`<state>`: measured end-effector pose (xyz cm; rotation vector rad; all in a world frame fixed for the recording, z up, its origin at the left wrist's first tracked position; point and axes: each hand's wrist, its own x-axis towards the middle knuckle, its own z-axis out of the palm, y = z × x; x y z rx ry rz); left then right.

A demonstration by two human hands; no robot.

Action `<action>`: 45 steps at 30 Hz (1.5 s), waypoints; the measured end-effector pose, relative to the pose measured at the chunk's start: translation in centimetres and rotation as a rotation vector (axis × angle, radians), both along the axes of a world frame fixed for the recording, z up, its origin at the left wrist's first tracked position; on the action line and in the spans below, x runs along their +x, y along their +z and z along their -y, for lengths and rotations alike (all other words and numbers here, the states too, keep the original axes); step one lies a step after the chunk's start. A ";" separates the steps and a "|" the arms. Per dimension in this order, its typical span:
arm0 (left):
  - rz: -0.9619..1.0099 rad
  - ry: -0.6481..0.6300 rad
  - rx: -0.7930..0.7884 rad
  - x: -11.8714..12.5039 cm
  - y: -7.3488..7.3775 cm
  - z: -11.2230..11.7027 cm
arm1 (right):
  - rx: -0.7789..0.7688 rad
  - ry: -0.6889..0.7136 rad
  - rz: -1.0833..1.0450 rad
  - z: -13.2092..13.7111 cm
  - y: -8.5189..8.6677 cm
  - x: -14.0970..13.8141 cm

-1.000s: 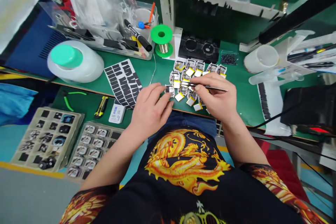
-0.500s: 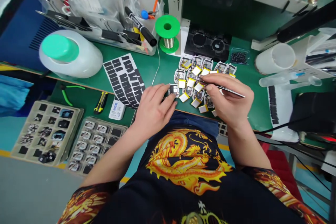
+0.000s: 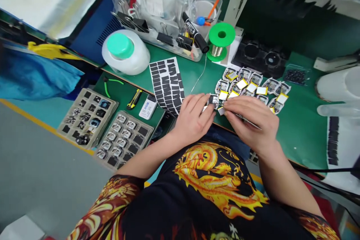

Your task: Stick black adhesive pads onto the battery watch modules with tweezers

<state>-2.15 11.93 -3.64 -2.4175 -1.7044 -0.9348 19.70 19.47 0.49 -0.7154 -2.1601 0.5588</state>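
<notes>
My left hand (image 3: 196, 117) is closed at the front edge of the green bench, its fingertips on a small watch housing (image 3: 213, 99) with a dark part inside. Close beside it, my right hand (image 3: 253, 120) grips metal tweezers (image 3: 247, 120); their tips are by the housing, largely hidden by my fingers. A small white battery with yellow tape (image 3: 221, 111) shows under the right fingertips. Behind my hands lie several more watch housings (image 3: 244, 74) with silver-and-yellow batteries (image 3: 242, 84) on or against them.
A sheet of black stickers (image 3: 166, 82) lies left of my hands. Behind stand a green solder spool (image 3: 222, 34), a white bottle (image 3: 126, 58) and a clear bin (image 3: 197, 54). Parts trays (image 3: 123, 157), a yellow cutter (image 3: 134, 99) and green-handled pliers (image 3: 107, 88) are lower left.
The view has swung left, so things appear further right. My right hand with the tweezers has come in closer to the left hand and the housing it holds.
</notes>
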 end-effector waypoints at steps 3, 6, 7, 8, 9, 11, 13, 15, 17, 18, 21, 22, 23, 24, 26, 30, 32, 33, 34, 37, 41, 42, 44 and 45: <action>0.015 -0.015 -0.024 -0.2 -0.2 0.2 | 0.030 0.010 0.011 0.1 -0.4 0.0; 0.039 -0.025 -0.055 -0.3 -0.4 0.3 | 0.032 -0.001 0.013 0.3 -0.8 0.0; 0.040 -0.027 -0.050 -0.3 -0.4 0.3 | 0.033 -0.003 0.017 0.3 -0.8 0.0; 0.036 -0.029 -0.041 -0.3 -0.4 0.3 | 0.033 -0.004 0.021 0.4 -0.9 0.0; 0.030 -0.032 -0.030 -0.4 -0.5 0.3 | 0.033 -0.005 0.023 0.4 -0.9 0.0; 0.022 -0.034 -0.024 -0.4 -0.5 0.3 | 0.029 -0.004 0.027 0.3 -0.9 0.0; 0.021 -0.034 -0.040 -0.4 -0.4 0.3 | 0.024 -0.001 0.033 0.3 -0.9 0.0; 0.022 -0.035 -0.044 -0.5 -0.4 0.4 | 0.026 0.001 0.039 0.3 -0.9 0.0; 0.019 -0.042 -0.040 -0.6 -0.3 0.6 | 0.028 -0.004 0.040 0.4 -0.8 0.0; 0.019 -0.045 -0.039 -0.7 -0.3 0.7 | 0.028 -0.007 0.038 0.5 -0.8 0.1; 0.021 -0.053 -0.042 -0.9 -0.2 1.0 | 0.015 -0.002 0.048 0.7 -0.7 0.2; 0.022 -0.055 -0.040 -0.9 -0.2 1.0 | 0.013 0.001 0.054 0.7 -0.7 0.2; 0.021 -0.059 -0.040 -0.9 -0.1 1.1 | 0.011 0.006 0.062 0.8 -0.7 0.2; 0.020 -0.062 -0.040 -0.9 -0.1 1.1 | 0.011 0.010 0.066 0.8 -0.7 0.2; 0.018 -0.065 -0.044 -0.9 -0.1 1.0 | 0.013 0.014 0.071 0.8 -0.7 0.1; 0.009 -0.063 -0.034 -0.9 -0.1 0.9 | 0.019 0.030 0.086 0.8 -0.6 -0.2; 0.006 -0.062 -0.026 -0.9 -0.1 0.9 | 0.023 0.037 0.093 0.7 -0.7 -0.4; 0.005 -0.060 -0.024 -0.8 -0.1 0.9 | 0.024 0.039 0.095 0.7 -0.7 -0.5; 0.004 -0.058 -0.023 -0.8 -0.1 0.9 | 0.024 0.042 0.097 0.6 -0.7 -0.5; 0.007 -0.056 -0.021 -0.8 -0.1 0.9 | 0.025 0.047 0.098 0.5 -0.8 -0.7; 0.020 -0.045 -0.029 -0.6 -0.1 0.9 | 0.041 0.052 0.089 0.5 -0.9 -0.8; 0.020 -0.044 -0.029 -0.6 -0.1 0.9 | 0.046 0.053 0.087 0.5 -0.9 -0.8; 0.016 -0.046 -0.029 -0.5 -0.1 0.8 | 0.051 0.051 0.086 0.6 -0.8 -0.9; 0.013 -0.046 -0.028 -0.5 -0.1 0.8 | 0.054 0.050 0.082 0.6 -0.8 -1.0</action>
